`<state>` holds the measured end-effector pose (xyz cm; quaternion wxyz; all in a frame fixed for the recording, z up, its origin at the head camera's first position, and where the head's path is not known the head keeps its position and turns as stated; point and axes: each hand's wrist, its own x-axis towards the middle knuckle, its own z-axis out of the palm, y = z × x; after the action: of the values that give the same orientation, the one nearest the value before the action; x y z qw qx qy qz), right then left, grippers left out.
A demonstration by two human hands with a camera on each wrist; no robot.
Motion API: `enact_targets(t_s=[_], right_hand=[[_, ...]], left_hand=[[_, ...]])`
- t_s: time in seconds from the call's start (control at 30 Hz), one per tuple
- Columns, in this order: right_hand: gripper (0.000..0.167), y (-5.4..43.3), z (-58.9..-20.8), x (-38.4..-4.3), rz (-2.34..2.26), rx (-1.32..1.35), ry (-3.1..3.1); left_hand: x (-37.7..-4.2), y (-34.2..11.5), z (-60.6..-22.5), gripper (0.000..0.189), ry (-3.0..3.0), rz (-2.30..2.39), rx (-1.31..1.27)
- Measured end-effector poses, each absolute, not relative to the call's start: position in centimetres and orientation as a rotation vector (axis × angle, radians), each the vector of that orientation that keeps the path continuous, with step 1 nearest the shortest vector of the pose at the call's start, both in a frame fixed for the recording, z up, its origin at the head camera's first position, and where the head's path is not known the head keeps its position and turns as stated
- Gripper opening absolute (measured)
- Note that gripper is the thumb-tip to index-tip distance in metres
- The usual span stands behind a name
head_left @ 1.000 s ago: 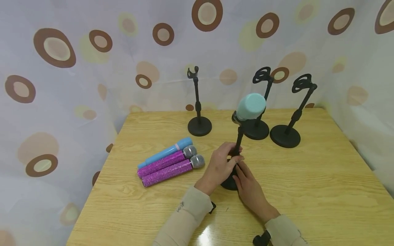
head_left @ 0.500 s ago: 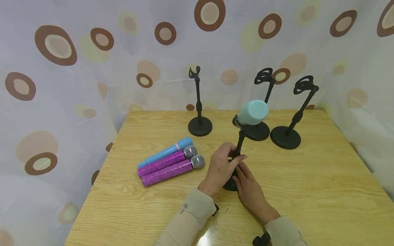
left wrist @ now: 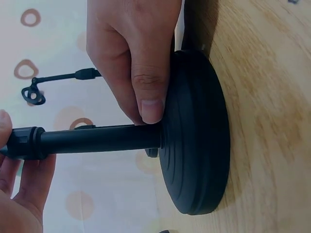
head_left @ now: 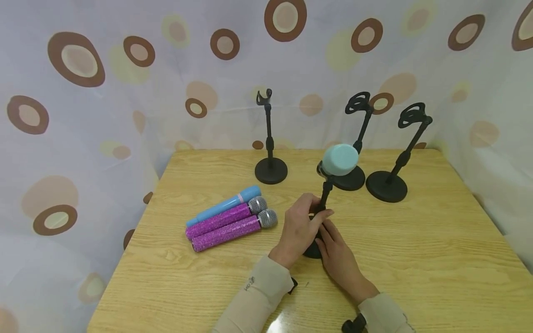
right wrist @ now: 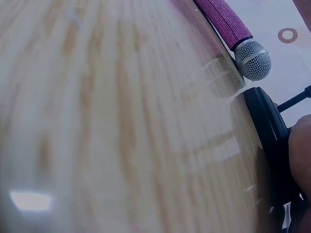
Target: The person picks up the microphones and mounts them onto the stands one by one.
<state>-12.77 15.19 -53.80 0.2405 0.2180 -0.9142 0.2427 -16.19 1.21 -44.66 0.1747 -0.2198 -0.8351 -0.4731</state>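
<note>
The right hand [head_left: 339,259] lies low on the wooden surface [head_left: 437,259], its fingers pressing down on the round black base [left wrist: 197,131] of the small black stand [head_left: 324,203]. The left hand [head_left: 300,226] is curled round the thin pole, just above the base. This stand is near the front middle of the surface, and a fat mint-green microphone [head_left: 340,160] sits tilted in its top clip.

To do this well, I think the right hand should keep the base flat while the left hand turns or slides the pole slowly, so the heavy top does not tip.

The hands hide most of the base from above. The right wrist view is blurry. The clip under the mint-green microphone is hard to see.

Further left lie one blue microphone [head_left: 225,206] and two sparkly purple microphones [head_left: 229,226], side by side and touching. At the back stand three empty black stands [head_left: 270,138]
</note>
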Motion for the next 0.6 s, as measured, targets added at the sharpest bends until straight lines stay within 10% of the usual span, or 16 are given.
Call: enact_targets(t_s=[0.6], right_hand=[[0.045, 15.06, -53.49, -12.62, 0.692, 0.598, -2.498]], left_hand=[[-16.05, 1.32, -44.75, 0.024, -2.375, -1.383, -0.576]])
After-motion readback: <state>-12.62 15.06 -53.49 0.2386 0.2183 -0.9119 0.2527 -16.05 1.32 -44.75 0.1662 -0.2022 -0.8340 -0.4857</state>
